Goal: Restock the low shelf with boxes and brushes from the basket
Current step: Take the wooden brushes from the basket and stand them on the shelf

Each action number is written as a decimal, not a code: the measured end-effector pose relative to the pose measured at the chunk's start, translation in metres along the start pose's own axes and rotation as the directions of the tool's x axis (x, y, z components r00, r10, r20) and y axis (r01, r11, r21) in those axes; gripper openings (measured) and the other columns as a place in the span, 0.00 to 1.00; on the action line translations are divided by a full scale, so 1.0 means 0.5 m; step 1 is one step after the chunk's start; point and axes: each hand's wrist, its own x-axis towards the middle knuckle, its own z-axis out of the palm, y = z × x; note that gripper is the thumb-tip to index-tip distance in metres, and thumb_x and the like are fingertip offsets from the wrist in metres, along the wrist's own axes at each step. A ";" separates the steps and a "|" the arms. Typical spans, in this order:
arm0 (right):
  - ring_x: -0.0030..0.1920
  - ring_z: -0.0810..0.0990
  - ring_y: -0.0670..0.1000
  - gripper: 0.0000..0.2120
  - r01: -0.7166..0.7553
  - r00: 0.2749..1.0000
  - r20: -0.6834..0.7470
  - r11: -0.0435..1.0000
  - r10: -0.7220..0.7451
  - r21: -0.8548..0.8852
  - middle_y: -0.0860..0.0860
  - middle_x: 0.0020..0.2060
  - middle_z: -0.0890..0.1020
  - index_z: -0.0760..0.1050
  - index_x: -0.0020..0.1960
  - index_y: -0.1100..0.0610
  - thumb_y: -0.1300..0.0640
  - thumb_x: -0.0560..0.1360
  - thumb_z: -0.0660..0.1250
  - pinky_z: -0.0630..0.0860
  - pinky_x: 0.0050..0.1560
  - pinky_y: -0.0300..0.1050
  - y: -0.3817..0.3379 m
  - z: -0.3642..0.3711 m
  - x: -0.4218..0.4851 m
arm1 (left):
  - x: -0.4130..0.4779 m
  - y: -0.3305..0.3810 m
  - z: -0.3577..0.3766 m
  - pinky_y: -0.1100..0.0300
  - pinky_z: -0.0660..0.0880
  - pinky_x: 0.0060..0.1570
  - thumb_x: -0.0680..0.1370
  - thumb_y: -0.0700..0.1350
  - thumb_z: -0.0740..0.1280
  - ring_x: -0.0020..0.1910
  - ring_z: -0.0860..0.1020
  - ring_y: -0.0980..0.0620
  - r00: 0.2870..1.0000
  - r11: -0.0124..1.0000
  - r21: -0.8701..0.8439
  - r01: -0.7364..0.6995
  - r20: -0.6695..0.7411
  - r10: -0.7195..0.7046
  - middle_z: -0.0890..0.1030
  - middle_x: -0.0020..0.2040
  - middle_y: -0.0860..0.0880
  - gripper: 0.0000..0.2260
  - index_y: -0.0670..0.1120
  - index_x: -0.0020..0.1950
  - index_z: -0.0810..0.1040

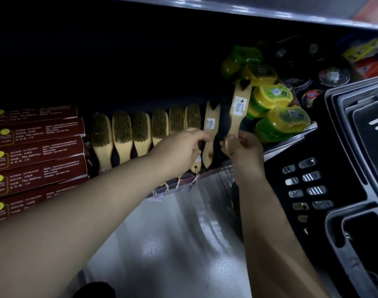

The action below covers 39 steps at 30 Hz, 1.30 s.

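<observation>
A row of several wooden brushes (121, 136) stands on edge on the low shelf (207, 175), bristles facing me. My left hand (183, 147) grips the handle end of a brush (211, 125) turned back-side out at the row's right end. Just right of it, my right hand (241, 147) pinches the handle of another wooden brush (239, 108) with a white label, holding it upright and tilted above the shelf edge. Dark red boxes (37, 151) are stacked at the shelf's left. The black basket (325, 190) stands at the right.
Green and yellow plastic tubs (269, 100) are piled right of the brushes, with round tins (334, 76) behind them. An upper shelf edge (248, 9) runs overhead. Shiny grey floor (183, 233) lies below the shelf, between my arms.
</observation>
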 end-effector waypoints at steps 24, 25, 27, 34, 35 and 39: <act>0.65 0.67 0.62 0.20 0.088 0.996 0.079 0.663 -0.043 -0.744 0.60 0.65 0.69 0.65 0.71 0.55 0.59 0.80 0.55 0.67 0.63 0.53 0.042 -0.004 -0.001 | -0.012 -0.034 0.056 0.61 0.41 0.71 0.80 0.50 0.59 0.76 0.51 0.56 0.984 0.968 0.220 -0.125 0.153 0.092 0.65 0.74 0.55 0.19 0.54 0.71 0.67; 0.66 0.67 0.62 0.20 0.091 0.996 0.067 0.682 -0.061 -0.726 0.61 0.66 0.69 0.64 0.71 0.56 0.59 0.79 0.56 0.66 0.64 0.53 0.039 -0.004 -0.011 | -0.019 -0.031 0.050 0.61 0.42 0.71 0.80 0.50 0.60 0.76 0.52 0.56 0.987 0.973 0.201 -0.116 0.131 0.090 0.65 0.73 0.55 0.18 0.54 0.71 0.68; 0.66 0.66 0.61 0.21 0.106 0.993 0.037 0.734 -0.109 -0.670 0.61 0.65 0.69 0.65 0.71 0.57 0.61 0.78 0.58 0.65 0.64 0.53 0.029 0.000 -0.041 | -0.035 -0.020 0.034 0.62 0.45 0.71 0.80 0.48 0.60 0.75 0.54 0.55 0.992 0.984 0.157 -0.087 0.099 0.072 0.67 0.72 0.55 0.18 0.53 0.70 0.69; 0.64 0.70 0.53 0.19 0.163 0.987 0.081 0.895 -0.142 -0.415 0.53 0.64 0.71 0.67 0.68 0.55 0.60 0.78 0.61 0.65 0.55 0.36 -0.079 0.029 -0.216 | -0.114 0.081 -0.078 0.60 0.70 0.53 0.79 0.47 0.62 0.58 0.74 0.54 1.000 0.999 0.044 -0.009 -0.017 0.010 0.77 0.61 0.55 0.13 0.54 0.64 0.75; 0.64 0.69 0.51 0.18 0.171 0.985 0.098 0.903 -0.144 -0.394 0.52 0.64 0.71 0.66 0.68 0.54 0.59 0.78 0.61 0.63 0.52 0.33 -0.102 0.027 -0.239 | -0.125 0.099 -0.101 0.62 0.70 0.52 0.79 0.47 0.63 0.56 0.75 0.56 0.999 1.000 0.023 -0.007 -0.038 0.008 0.78 0.59 0.56 0.13 0.53 0.62 0.77; 0.64 0.68 0.52 0.17 0.295 0.949 0.202 0.908 -0.243 -0.297 0.52 0.62 0.68 0.66 0.66 0.53 0.59 0.77 0.62 0.67 0.63 0.45 -0.233 -0.021 -0.312 | -0.161 0.190 -0.190 0.64 0.71 0.52 0.78 0.44 0.64 0.53 0.77 0.58 0.991 0.998 -0.032 -0.055 -0.121 0.050 0.79 0.50 0.60 0.10 0.51 0.57 0.80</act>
